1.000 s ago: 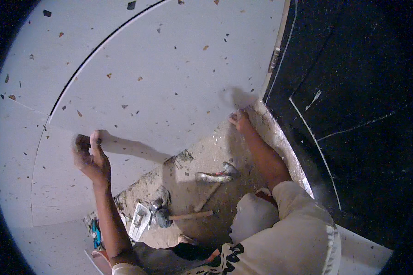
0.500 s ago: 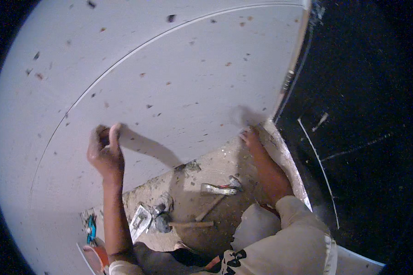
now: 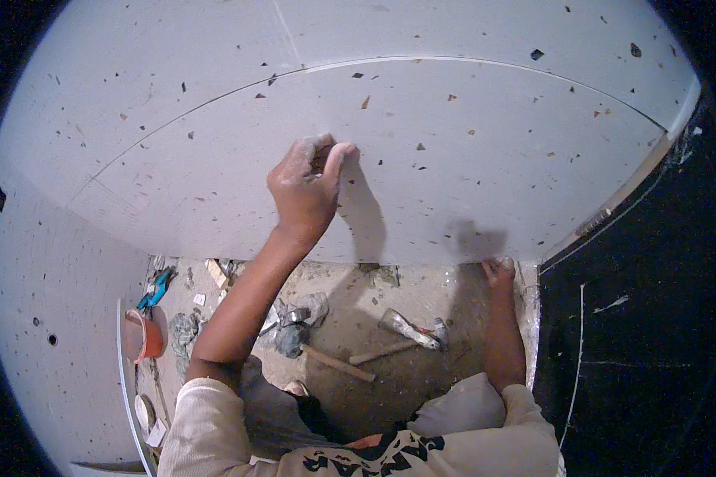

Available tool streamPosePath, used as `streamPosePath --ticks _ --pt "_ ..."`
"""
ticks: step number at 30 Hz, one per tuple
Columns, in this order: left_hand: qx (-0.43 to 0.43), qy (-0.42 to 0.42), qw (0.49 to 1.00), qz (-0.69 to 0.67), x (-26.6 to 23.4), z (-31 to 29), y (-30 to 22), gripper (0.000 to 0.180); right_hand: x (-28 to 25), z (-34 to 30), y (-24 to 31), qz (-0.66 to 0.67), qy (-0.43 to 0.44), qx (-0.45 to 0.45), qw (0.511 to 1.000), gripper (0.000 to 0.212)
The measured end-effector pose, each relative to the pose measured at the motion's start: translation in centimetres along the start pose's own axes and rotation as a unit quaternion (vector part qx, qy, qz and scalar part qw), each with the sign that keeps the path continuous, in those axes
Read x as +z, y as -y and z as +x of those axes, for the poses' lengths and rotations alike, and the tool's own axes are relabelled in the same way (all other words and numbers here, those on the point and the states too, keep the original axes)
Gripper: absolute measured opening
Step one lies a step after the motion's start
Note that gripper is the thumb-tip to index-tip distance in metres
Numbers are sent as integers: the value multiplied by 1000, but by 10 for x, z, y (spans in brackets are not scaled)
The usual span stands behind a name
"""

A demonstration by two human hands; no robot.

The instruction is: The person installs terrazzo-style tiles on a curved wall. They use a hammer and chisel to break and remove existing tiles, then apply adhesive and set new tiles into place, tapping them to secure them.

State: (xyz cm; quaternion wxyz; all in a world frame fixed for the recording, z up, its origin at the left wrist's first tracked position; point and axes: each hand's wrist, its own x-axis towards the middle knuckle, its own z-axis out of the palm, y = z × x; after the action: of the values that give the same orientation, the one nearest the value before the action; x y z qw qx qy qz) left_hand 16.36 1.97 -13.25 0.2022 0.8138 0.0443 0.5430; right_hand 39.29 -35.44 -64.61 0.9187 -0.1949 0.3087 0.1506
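My left hand point(image 3: 304, 187) is raised in front of a pale speckled wall panel point(image 3: 422, 191), fingers curled and thumb bent toward them. Anything inside that curl is hidden, and whether the hand touches the panel cannot be told. Low on the right, my right hand point(image 3: 499, 274) reaches to the panel's bottom edge, close to the corner. Its thumb and fingers are apart, with nothing visible in them. On the floor between my arms lie a hammer with a wooden handle point(image 3: 338, 362), a second wooden-handled tool point(image 3: 383, 352) and a grey-bladed tool with a red part point(image 3: 410, 327).
A dark wall point(image 3: 636, 318) with chalk-like lines stands to the right. At left are an orange bucket point(image 3: 149, 338), a turquoise-handled tool point(image 3: 157, 288) and crumpled plastic point(image 3: 184, 332). A thin seam point(image 3: 410, 57) runs across the panels. Rubble lies on the dusty floor point(image 3: 445, 362).
The view has turned, bringing the panel's lower edge nearly level. My left hand appears higher and closer to my right hand, still curled. My right hand remains low near the corner.
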Motion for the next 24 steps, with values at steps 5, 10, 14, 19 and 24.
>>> streamPosePath --ticks 5,10,14,19,24 --pt "38 -7 999 -7 4 -3 7 18 27 -31 -19 -57 -48 -76 994 42" --pt "32 -8 999 -16 3 -2 10 19 37 -34 -9 -69 -22 -76 995 39" --pt "53 -18 998 1 2 -5 20 22 36 -31 -4 -111 -10 -71 991 35" --pt "-69 63 994 -57 -6 -2 12 30 26 -31 -1 -164 3 -72 984 31" --pt "-5 19 1000 -17 13 -11 26 29 5 -28 12 -241 56 -85 965 27"
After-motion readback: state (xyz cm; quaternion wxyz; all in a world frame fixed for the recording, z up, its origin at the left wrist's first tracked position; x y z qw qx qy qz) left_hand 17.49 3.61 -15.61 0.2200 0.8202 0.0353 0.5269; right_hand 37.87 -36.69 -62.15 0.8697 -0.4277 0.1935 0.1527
